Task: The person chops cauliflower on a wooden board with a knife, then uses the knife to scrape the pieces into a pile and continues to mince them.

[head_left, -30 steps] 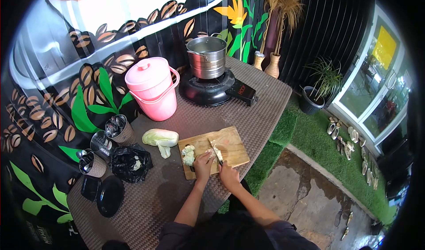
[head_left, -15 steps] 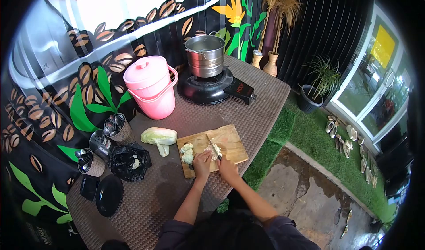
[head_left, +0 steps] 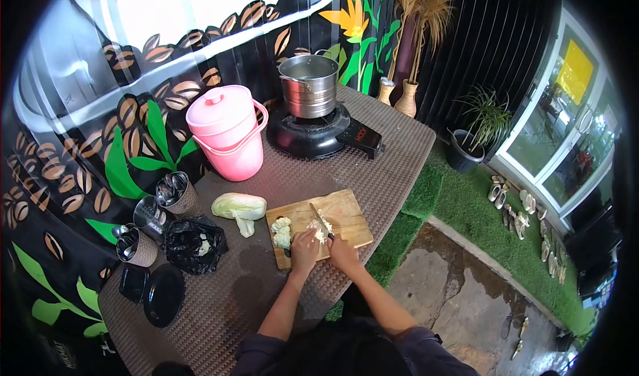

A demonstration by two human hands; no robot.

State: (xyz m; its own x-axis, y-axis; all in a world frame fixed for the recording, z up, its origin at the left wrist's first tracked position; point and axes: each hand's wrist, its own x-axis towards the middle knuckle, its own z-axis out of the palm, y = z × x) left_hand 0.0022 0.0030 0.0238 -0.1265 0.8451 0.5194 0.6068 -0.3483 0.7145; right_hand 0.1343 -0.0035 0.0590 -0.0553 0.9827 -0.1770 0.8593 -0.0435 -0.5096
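My right hand (head_left: 343,253) is closed round the handle of a knife (head_left: 321,220), whose blade points up and left over the wooden cutting board (head_left: 349,209). Beneath and beside the blade lies a small heap of pale chopped pieces (head_left: 322,233). My left hand (head_left: 305,248) is at the left of the heap, fingertips near the blade; whether it pinches anything is too small to tell. Pale whitish chunks (head_left: 281,229) sit on the board's left side. Left of the board, a cabbage (head_left: 238,206) rests on the brown table (head_left: 239,289).
Behind stand a pink lidded bucket (head_left: 229,136) and a metal pot (head_left: 309,89) on a black stove (head_left: 303,136). At the left are cutlery holders (head_left: 178,195), a black plastic bag (head_left: 193,243) and a black oval dish (head_left: 164,295). The table edge runs along the right.
The knife blade has shifted slightly over the chopped pieces, and the fingers of my left hand have moved a little. My right hand still holds the knife.
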